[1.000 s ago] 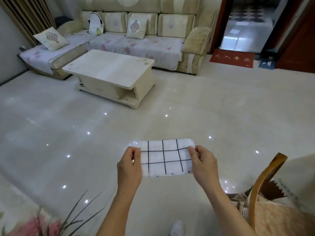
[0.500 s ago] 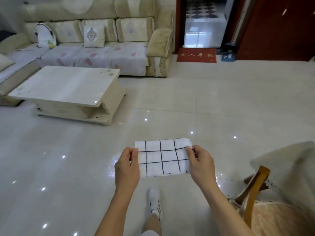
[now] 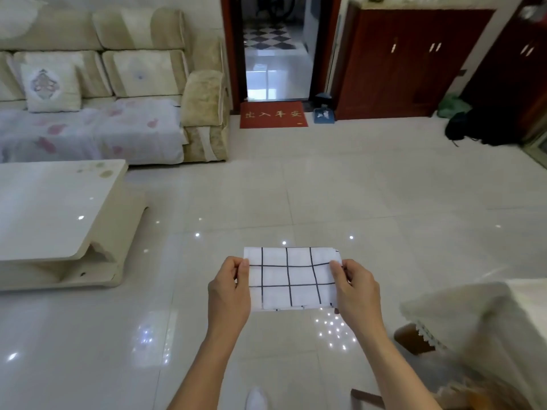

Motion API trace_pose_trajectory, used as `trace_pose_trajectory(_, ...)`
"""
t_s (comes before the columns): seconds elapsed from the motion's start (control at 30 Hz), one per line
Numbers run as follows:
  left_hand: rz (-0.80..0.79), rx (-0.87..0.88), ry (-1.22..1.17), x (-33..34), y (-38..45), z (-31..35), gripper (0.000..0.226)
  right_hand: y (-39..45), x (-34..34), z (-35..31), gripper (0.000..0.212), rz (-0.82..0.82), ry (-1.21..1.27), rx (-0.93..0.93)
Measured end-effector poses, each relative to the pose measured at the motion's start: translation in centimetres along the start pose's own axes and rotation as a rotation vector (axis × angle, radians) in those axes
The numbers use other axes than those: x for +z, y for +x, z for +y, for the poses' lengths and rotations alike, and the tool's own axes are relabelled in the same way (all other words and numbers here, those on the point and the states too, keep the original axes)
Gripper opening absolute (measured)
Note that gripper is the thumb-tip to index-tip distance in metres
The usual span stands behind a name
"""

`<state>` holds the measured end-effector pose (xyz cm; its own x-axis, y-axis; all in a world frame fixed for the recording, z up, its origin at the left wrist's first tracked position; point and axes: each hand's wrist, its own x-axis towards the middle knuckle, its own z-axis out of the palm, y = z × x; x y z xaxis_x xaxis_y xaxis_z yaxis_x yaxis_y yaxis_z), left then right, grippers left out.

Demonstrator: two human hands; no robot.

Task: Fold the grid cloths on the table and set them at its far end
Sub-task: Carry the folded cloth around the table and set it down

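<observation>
The folded grid cloth [image 3: 291, 278] is the landmark here: a white rectangle with black lines, held up in the air over the shiny tiled floor [image 3: 384, 202], stretched level between two hands.

Well to the left of the cloth and farther away stands a pale low table [image 3: 53, 208], with a cream sofa [image 3: 118, 84] behind it.

At the cloth's left edge, the left hand [image 3: 229, 294] has its grip closed on the fabric, thumb on the near face and fingers curled behind, pinching about midway down that edge. The cloth runs from this grip straight across to the other.

At the cloth's right edge, the right hand [image 3: 356, 292] grips the fabric the same way, thumb in front near the upper corner, fingers behind.

Beyond the cloth, a red doormat [image 3: 272, 115] lies before an open doorway, with a dark red cabinet [image 3: 408, 63] to its right. Right of the cloth and nearer the camera, the corner of a table under a pale lace-edged cover [image 3: 473, 321] comes into view.
</observation>
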<state>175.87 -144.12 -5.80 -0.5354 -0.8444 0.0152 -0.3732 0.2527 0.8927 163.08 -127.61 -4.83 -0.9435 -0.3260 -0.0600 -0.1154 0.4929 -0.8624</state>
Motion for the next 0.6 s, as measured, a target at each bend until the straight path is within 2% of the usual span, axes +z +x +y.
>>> trace_pose_trajectory(0.3,-0.206,0.018,-0.033,5.9,9.7,1.8,0.024,7.6,0.7,0.7,0.026,0.136,0.032,0.149)
trace_pose_trajectory(0.6,-0.32,0.055,0.01,16.3,16.3,5.4,0.023,16.9,-2.6,4.5,0.02,0.234,0.064,0.196)
